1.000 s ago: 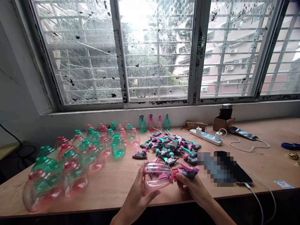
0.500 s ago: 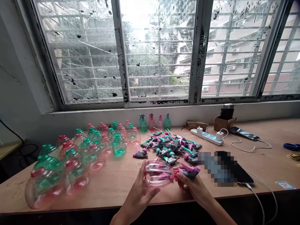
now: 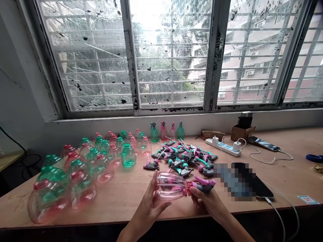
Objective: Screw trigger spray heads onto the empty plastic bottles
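A clear pink spray bottle [image 3: 171, 186] lies sideways between my hands above the front of the table. My left hand [image 3: 148, 205] supports its base, fingers behind it and thumb stretched below. At the neck, my right hand [image 3: 207, 200] is closed around the collar of a pink and grey trigger sprayer [image 3: 205, 184], which sits on the bottle's mouth. The sprayer's thin tube shows inside the bottle. Just beyond lies a pile of loose trigger sprayers [image 3: 185, 156] in pink, teal and grey.
Several open pink and green bottles [image 3: 128, 156] stand on the left. By the wall are bottles with sprayers fitted [image 3: 163, 132]. A power strip [image 3: 223, 147], phones [image 3: 252, 181], cables, a small cardboard box [image 3: 242, 132] and blue-handled scissors [image 3: 314, 157] occupy the table's right side.
The bottle and sprayer stay in almost the same place. My left thumb and wrist have shifted slightly; my right hand keeps its hold at the neck.
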Tool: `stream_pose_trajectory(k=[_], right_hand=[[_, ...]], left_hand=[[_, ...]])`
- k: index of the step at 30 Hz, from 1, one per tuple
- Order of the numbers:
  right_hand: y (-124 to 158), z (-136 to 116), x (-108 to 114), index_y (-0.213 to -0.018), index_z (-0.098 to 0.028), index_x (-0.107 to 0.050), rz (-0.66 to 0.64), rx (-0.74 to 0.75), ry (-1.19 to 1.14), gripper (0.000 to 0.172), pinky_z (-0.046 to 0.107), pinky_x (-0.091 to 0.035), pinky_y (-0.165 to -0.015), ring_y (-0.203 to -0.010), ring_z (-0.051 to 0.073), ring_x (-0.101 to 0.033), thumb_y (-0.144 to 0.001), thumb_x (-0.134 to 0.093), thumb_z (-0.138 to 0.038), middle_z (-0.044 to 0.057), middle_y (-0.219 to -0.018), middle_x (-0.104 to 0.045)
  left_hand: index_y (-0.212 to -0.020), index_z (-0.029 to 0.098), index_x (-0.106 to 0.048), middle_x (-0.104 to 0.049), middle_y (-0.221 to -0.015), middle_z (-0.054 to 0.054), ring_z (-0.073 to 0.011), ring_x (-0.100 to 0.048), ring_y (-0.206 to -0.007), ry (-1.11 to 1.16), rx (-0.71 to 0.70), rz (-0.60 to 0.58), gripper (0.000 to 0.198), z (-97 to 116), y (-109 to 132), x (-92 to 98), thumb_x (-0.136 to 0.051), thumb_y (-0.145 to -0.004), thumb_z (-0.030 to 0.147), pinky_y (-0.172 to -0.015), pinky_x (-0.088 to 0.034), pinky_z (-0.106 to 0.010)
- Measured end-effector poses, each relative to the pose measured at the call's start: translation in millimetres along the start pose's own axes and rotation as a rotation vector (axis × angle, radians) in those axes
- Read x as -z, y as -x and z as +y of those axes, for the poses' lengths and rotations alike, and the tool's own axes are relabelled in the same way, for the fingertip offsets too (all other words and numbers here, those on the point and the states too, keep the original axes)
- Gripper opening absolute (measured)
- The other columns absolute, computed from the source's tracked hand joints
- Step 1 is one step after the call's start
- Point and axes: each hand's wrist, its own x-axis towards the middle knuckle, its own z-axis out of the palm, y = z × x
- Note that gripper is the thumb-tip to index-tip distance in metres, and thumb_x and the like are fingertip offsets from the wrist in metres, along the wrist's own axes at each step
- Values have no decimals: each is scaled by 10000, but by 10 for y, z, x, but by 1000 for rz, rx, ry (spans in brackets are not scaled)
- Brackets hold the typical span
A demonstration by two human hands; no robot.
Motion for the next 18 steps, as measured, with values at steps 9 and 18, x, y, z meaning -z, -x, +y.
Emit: stream_pose_trajectory(k=[9,18], right_hand=[[-15,-24,-39,-741,-160,-691,10,-6,55,405,235,-392,-463,-496,111,-519,-788,-826,-539,-17,-610,-613],[2,-26,-41,-969,-187,-711,46,-1,-1,406,265,-415,-479,-512,134,-542,-785,-835,-528,19,-715,-710]], left_hand=[[-1642,259,-6,-367,-1651,-138,-342,-375,-1500,111,-5,-79,928,60,-31,-1,-621,-978,462,-1254,-277,-497],[-1630,345,26,-352,-1662,-87,-322,-400,-1488,-101,-54,2,929,-67,-8,-22,-627,-976,441,-1250,-279,-495]])
